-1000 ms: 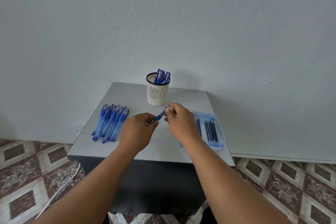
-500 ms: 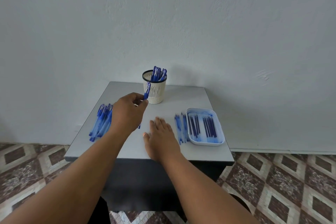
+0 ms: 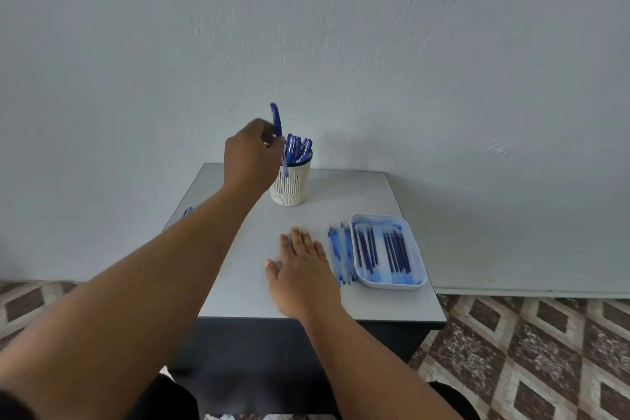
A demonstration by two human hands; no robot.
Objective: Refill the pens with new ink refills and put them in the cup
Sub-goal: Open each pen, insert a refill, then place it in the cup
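The left hand [image 3: 252, 160] has its grip closed on a blue pen [image 3: 278, 126] — upright, at the cup's [image 3: 291, 186] ten o'clock; the right hand [image 3: 301, 269] lies flat, fingers straight, on the counter [image 3: 358, 194].

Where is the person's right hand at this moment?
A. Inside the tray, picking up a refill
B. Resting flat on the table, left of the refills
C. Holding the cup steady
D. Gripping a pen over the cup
B: the right hand lies flat, fingers straight, on the table beside the loose refills; the left hand holds the pen by the cup.
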